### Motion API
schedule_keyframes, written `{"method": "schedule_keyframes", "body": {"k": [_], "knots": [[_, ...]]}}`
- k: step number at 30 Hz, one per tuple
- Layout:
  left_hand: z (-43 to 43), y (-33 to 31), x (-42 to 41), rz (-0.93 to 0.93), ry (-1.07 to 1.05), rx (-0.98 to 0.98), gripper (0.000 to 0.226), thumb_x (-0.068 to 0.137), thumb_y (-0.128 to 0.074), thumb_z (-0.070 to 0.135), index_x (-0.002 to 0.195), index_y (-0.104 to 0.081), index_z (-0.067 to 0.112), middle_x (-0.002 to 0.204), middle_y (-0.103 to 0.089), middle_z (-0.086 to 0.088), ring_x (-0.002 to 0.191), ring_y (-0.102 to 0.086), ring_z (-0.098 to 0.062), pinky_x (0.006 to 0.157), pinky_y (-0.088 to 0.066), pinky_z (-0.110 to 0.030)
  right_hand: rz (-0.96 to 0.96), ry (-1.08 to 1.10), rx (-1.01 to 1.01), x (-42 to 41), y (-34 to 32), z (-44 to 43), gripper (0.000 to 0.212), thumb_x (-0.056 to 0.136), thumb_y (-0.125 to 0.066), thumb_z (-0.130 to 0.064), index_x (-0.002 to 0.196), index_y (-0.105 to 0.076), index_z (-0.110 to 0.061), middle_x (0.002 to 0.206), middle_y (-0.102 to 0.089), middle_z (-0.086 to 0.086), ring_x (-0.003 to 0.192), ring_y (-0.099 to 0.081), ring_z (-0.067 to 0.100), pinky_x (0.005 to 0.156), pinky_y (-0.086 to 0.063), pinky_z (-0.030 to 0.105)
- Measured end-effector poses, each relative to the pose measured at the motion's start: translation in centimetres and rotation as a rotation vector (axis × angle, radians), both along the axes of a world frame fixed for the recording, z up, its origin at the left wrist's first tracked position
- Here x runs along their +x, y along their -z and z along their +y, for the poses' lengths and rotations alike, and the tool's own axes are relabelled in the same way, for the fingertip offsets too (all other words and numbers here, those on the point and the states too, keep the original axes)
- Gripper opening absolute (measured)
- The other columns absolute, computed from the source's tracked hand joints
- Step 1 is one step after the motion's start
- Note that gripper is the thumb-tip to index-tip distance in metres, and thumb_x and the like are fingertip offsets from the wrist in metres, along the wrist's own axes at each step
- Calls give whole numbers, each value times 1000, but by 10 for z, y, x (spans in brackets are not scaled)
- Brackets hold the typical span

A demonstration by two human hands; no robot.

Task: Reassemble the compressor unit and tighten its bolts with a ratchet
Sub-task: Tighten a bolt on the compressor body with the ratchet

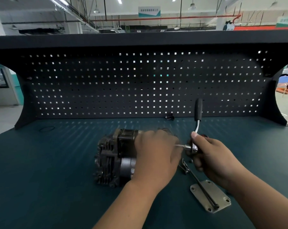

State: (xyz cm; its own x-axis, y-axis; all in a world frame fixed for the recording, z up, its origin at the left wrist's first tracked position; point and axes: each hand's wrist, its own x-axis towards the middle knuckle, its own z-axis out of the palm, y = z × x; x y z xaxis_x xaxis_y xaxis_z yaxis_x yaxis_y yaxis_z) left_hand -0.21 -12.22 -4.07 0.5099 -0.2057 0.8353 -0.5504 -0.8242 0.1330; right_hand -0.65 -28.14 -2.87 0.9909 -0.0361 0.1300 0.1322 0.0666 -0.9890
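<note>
Grimy finned compressor, left hand curled over its end, apparently gripping, right hand clutching ratchet, bench open leftward

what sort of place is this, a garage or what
Probably an industrial workshop or training hall: a workbench backed by a perforated tool panel, a compressor unit on it, and a high ceiling with exposed pipes and hanging lamps.
</note>
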Motion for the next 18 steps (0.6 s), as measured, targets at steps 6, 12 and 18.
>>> {"method": "schedule_keyframes", "body": {"k": [6,12,18], "knots": [[0,2,3,-49,4,34,18,88,-49,40,95,-65,31,96,-58,13,93,-40,-15,91,-27,-37,-104,43,-88,0,-1,-1,31,83,-61,-42,75,-65,-12,60,-44,10,39,-37,13,39,-32,24],[-3,0,2,-9,-27,34,17,86,-52,40,95,-63,31,94,-58,12,93,-38,-16,88,-32,-38,-295,16,-179,-6,-3,-11,11,78,-73,-19,86,-72,-27,66,-66,5,54,-62,20,54,-51,24],[-2,1,1,-24,-2,16,19,86,-50,38,94,-64,29,94,-59,10,93,-39,-17,91,-30,-40,-149,-105,-152,-6,-12,-18,21,61,-80,-21,80,-70,-18,72,-66,6,62,-65,21,55,-53,26]]}}
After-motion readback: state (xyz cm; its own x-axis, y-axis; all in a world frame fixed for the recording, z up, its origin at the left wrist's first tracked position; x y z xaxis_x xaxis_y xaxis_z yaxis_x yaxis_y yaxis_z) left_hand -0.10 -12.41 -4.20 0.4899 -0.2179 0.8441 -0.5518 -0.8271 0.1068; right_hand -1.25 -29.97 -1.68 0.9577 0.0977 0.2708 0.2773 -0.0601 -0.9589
